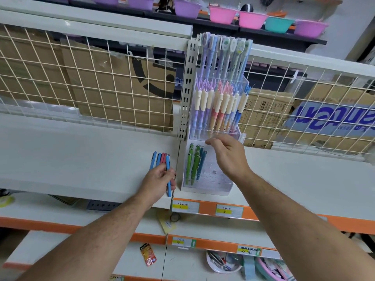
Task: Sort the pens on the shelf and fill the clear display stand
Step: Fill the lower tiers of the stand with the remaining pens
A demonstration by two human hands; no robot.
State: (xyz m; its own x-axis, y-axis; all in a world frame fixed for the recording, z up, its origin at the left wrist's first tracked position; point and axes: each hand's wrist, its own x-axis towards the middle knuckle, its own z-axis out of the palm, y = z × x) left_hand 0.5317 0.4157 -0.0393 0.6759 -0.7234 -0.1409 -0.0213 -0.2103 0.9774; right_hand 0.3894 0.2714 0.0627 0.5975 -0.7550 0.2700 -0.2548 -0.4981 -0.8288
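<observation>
Shelf [71, 155]: white board, bare across its left stretch, with open room from the rear edge to the front lip.
Wire grid [81, 78]: upright along the rear edge of the shelf, with cardboard boxes [113, 94] leaning behind it.
Left hand [157, 182]: low over the right end of the left board, near the front lip; its fingers are curled round the lower ends of a bundle.
Loose pens [159, 159]: blue and pinkish-red, fanned in the left hand, upper ends pointing to the rear.
Blue pen [168, 175]: rightmost of the bundle; it runs past the hand toward the front lip, just beside the stand's left wall.
Slotted post [187, 88]: grey upright at the seam of the two boards, touching the stand's rear left corner.
Clear display stand [213, 179]: stepped tiers on a white base, set at the seam with its front near the shelf lip.
Green pens [192, 165]: upright with a teal one at the left side of the lowest tier; the right side of that tier is open room.
Pastel pens [219, 104]: cream-capped, packed across the middle tier.
Tall pens [223, 55]: rear tier, their tops rising above the top rail.
Right hand [229, 155]: hovers over the right part of the lowest tier, at the lip of the middle tier; fingers loosely bent, thumb and forefinger tips near each other, nothing visible between them.
Price strip [249, 212]: orange, along the front lip below the stand, bearing paper labels.
Right board [304, 179]: bare white from the stand's right wall outward.
</observation>
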